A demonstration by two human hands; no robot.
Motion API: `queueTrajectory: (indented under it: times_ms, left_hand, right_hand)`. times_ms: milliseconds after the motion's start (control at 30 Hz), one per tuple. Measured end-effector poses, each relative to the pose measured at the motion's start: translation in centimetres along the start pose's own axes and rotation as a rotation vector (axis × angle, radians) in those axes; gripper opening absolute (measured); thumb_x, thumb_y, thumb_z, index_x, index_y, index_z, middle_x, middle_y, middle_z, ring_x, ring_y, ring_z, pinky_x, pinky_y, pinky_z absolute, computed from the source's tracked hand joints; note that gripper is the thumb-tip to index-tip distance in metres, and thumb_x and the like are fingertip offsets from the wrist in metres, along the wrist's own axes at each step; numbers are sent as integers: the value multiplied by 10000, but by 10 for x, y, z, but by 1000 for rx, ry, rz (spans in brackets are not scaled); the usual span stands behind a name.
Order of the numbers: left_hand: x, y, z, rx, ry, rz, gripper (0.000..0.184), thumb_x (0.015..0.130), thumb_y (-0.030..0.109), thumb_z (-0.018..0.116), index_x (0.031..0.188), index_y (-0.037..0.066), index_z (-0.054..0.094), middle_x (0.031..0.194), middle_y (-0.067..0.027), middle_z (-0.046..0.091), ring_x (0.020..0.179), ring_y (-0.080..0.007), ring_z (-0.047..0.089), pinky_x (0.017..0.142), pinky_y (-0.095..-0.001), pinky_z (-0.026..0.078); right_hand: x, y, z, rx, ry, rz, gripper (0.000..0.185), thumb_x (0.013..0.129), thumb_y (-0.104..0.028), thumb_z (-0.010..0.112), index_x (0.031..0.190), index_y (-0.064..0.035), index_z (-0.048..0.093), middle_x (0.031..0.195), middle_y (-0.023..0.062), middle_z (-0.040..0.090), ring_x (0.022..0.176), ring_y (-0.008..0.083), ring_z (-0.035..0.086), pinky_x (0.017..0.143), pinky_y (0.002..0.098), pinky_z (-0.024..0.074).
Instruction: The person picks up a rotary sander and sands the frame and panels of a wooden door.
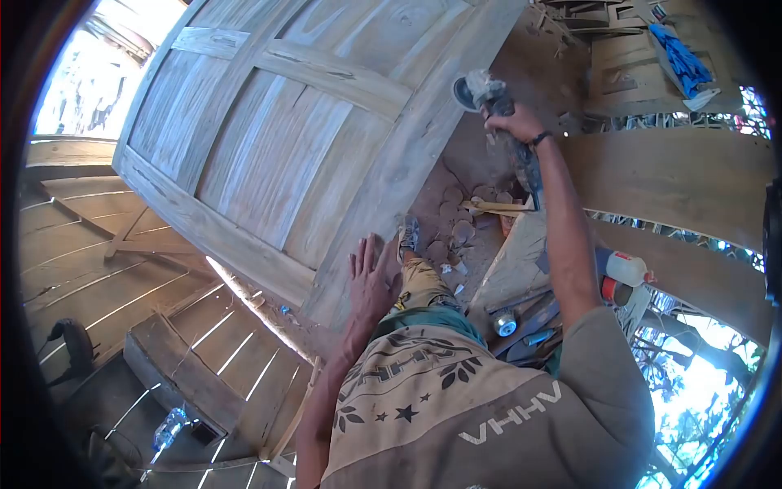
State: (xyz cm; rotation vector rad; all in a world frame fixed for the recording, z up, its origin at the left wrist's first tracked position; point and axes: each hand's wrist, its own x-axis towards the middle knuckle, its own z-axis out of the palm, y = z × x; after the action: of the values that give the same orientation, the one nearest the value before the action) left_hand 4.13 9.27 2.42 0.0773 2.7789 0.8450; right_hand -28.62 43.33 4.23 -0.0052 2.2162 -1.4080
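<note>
My right hand [519,124] is wrapped around the body of an angle grinder [498,104], whose round disc faces the edge of a panelled wooden door [383,191]. A small gap seems to lie between disc and wood, though contact is hard to judge. The grinder's dark rear end points down toward the workbench. With fingers extended, my left hand [373,281] rests at the door's near lower edge and holds nothing. Pale, streaky patches cover the door's recessed panels.
Round worn discs [463,231] lie scattered on the dusty ground. A white bottle [626,268], a silver can [505,323] and tools sit at right. A blue cloth or bag [680,59] lies at upper right. Slatted boards [90,236] line the left, with a plastic bottle [169,428].
</note>
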Motion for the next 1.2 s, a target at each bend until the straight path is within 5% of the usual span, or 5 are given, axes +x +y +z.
queueTrajectory:
  times_ms: [267,400,533,700,1200]
  left_hand:
    - [-51,-23,-27,23,-120,-97,709,838,208,712,1504,170,473,1632,-188,289,1529,-394,212,1233,-562,160]
    - [-83,-44,-27,33,-120,-127,716,844,246,728,1508,158,475,1639,-178,281,1531,-395,208,1232,-552,173]
    - [-103,-58,-28,-10,-101,-152,738,855,281,739,1518,122,458,1638,-197,273,1527,-402,215,1229,-532,204]
    - [-110,-68,-24,-114,-18,-162,722,870,252,740,1512,85,454,1632,-220,271,1512,-415,247,1211,-488,283]
    - [79,9,-21,-224,-15,-138,555,878,280,724,1380,86,589,1605,-226,329,1501,-413,279,1220,-539,233]
  right_hand:
    - [-47,17,25,-3,27,-69,305,716,-209,800,1000,-111,745,936,-13,724,863,117,666,804,320,531]
    - [-109,10,93,-229,-110,256,576,641,-284,837,1129,-25,674,1071,104,732,993,198,685,915,351,525]
    - [-174,-24,156,-324,-104,-8,834,613,-340,842,1311,18,558,1153,218,701,1056,350,686,947,403,528]
    - [-191,-17,192,-343,-213,-55,850,626,-317,821,1346,27,527,1200,270,668,1124,402,646,984,416,509]
    - [61,13,-50,-248,-47,21,732,615,-317,842,1243,-19,613,1100,146,710,1012,241,684,905,372,539]
